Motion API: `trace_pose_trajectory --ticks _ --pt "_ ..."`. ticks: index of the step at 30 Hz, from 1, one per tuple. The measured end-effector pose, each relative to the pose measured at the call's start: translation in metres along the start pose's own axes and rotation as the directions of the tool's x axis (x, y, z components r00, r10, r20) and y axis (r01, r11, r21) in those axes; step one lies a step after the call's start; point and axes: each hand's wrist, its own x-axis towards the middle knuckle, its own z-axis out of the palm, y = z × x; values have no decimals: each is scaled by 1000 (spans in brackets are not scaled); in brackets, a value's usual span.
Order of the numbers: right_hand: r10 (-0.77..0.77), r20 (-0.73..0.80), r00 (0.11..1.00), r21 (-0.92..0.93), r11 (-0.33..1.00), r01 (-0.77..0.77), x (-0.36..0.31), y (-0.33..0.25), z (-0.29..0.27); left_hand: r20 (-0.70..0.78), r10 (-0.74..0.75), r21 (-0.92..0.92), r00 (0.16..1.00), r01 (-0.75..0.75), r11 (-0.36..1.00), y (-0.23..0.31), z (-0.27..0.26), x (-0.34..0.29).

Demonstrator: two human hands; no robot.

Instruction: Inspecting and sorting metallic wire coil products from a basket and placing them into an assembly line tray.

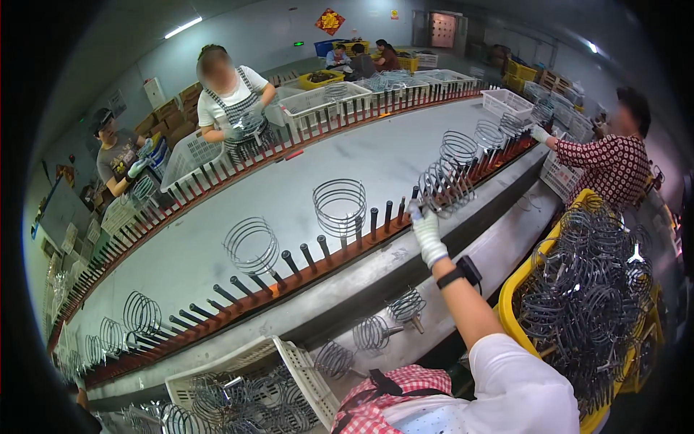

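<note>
Presently: right hand (426, 233) near wire coil (447, 189), coil at hand's one o'clock | grip: closure on it cannot be told | advised: lift squarely, clear of pegs (374, 224) | left hand: unseen

Pale tabletop (195, 210): the wide middle lets a hand pass.
Black pegs (306, 253): near row leaves only narrow gaps.
Two wire coils (340, 207): stand at this row, with passage between.
Right hand (425, 223): another coil (447, 189) blocks directly beside it.
Yellow basket (508, 293): limits room right of the forearm (468, 304).
</note>
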Motion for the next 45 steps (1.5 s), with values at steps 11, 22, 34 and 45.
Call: trace_pose_trajectory --ticks 11,22,34,45 --pt "156 315 936 -333 942 -45 45 24 50 -12 60 -167 998 -61 984 -33 26 -30" --pt "124 522 844 -340 938 73 -24 -30 122 26 83 -96 996 -80 992 -22 20 -20" --pt "-50 609 792 -524 724 448 -109 -30 214 -63 19 28 998 -18 999 23 11 16" --pt "-13 530 848 -489 812 319 -193 -55 322 -202 69 191 977 -29 981 56 33 30"
